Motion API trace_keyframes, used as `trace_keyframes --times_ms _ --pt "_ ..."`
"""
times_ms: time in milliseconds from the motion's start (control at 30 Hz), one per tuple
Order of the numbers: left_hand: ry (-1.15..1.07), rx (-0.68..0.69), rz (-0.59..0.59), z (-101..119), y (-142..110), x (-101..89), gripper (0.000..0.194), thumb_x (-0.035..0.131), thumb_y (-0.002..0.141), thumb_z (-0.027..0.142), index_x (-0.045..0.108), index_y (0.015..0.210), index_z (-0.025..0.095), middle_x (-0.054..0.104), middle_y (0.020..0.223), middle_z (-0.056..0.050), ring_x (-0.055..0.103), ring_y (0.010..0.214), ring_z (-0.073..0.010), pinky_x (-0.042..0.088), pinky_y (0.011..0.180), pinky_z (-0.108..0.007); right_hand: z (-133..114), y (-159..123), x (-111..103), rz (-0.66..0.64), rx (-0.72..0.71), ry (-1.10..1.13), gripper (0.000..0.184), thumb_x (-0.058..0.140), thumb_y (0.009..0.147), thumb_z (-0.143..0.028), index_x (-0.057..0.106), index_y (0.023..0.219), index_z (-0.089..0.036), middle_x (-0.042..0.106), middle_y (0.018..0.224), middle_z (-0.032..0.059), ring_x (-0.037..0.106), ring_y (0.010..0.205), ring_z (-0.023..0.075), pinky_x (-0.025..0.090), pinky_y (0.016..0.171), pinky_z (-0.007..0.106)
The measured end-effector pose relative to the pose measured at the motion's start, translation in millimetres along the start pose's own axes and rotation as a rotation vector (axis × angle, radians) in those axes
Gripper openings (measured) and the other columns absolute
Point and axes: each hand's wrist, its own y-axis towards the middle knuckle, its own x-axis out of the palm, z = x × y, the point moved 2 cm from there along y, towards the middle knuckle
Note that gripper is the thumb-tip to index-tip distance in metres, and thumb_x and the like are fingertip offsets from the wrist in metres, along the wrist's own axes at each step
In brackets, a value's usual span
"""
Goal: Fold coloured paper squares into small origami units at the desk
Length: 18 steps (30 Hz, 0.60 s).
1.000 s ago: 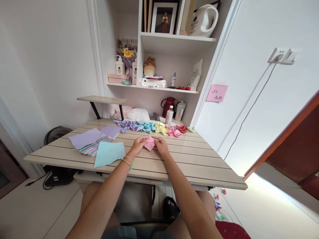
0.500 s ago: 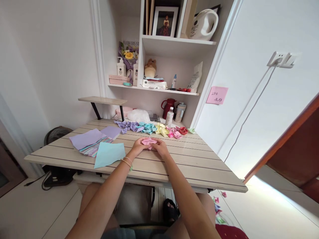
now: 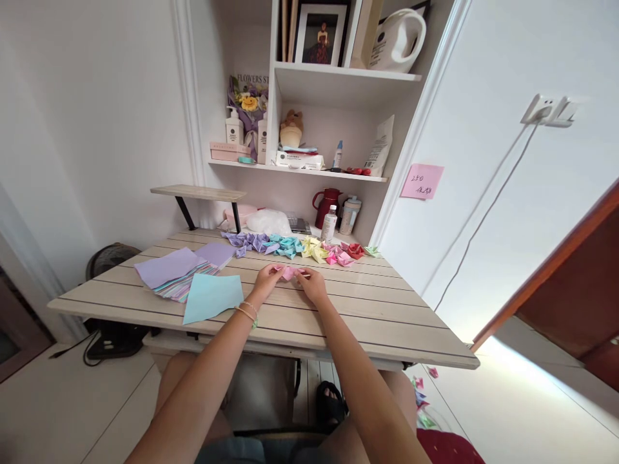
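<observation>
A small piece of folded pink origami paper is held between my two hands, just above the middle of the desk. My left hand pinches its left side, and my right hand pinches the right side. The fingers partly cover the paper, so its exact folds are hard to make out. Just beyond my hands lies a row of folded paper pieces: purple, blue, yellow, pink, red and green.
On the left of the desk lie a light blue sheet and a stack of coloured paper. A clear bottle, a red jug and a tumbler stand at the back. A small raised shelf sits back left.
Both hands still grip the pink paper. Its wide, flat outline has become smaller and more bunched, and the fingers have shifted on its edges. The view has tilted slightly.
</observation>
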Motion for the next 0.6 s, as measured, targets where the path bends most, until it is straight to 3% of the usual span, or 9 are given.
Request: trace_keyframes --times_ms 267,600 --pt "0.106 0.022 -0.042 -5.7 0.4 -1.3 0.036 0.076 0.057 0.044 0.067 0.074 0.013 0.065 0.066 -0.003 0.056 0.059 -0.0130 0.045 0.059 -0.025 2.6 2.5 0.2 0.020 0.059 0.138 0.035 0.062 0.067 -0.049 0.066 0.080 -0.018 0.068 0.083 0.0057 0.061 0.065 0.0165 0.047 0.060 0.027" --pt "0.115 0.012 -0.025 -2.0 1.2 -4.5 0.034 0.070 0.062 0.047 0.067 0.070 0.014 0.061 0.061 -0.001 0.053 0.056 -0.0120 0.042 0.056 -0.023 0.8 2.3 -1.1 0.032 0.091 0.227 0.038 0.062 0.066 -0.050 0.067 0.083 -0.016 0.066 0.071 0.0040 0.057 0.062 0.0158 0.044 0.053 0.025"
